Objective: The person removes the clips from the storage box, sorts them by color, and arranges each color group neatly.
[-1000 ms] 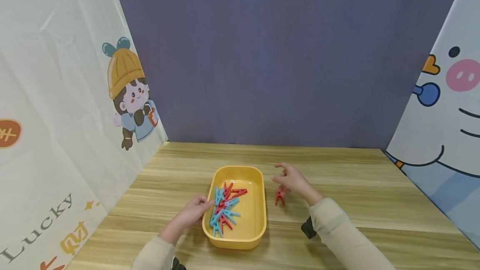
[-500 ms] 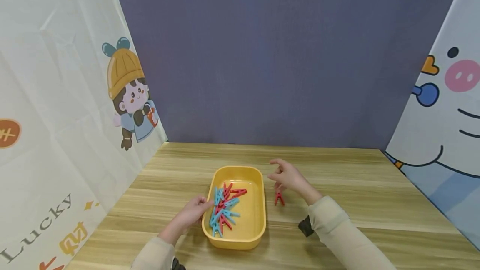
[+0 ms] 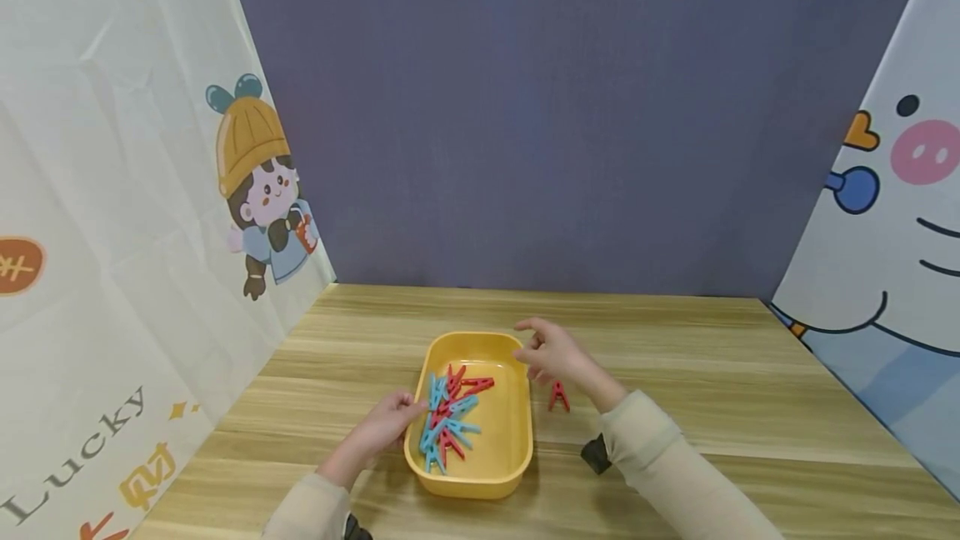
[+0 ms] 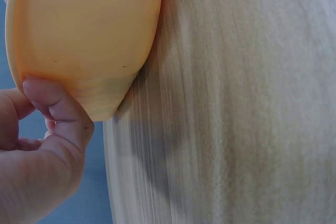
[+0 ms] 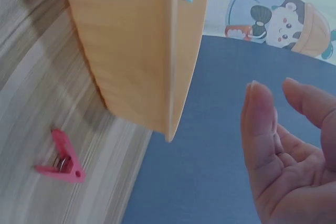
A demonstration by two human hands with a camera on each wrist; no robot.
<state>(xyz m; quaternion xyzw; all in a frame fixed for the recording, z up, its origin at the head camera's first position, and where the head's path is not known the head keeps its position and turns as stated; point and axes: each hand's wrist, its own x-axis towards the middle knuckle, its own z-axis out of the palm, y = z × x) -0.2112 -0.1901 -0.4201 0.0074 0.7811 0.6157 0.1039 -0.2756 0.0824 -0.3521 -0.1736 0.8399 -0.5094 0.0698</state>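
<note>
We see our right hand [image 3: 553,354], fingers loose and empty, now drifted from the lone red peg [image 3: 557,396] on the table toward the tray [image 3: 517,448] (more pegs inside), whose left rim our left hand [image 3: 386,425] grips.

Readable text: only on the left cartoon curtain [image 3: 112,190].
"Lucky" in grey letters runs slantwise along the curtain's lower edge [image 3: 75,457], below and left of the printed girl in the yellow hat [image 3: 258,182]. Orange Chinese characters sit beside it and in an orange round badge further left, too partial to read. Cut-off dark characters at the top edge, unreadable.
</note>
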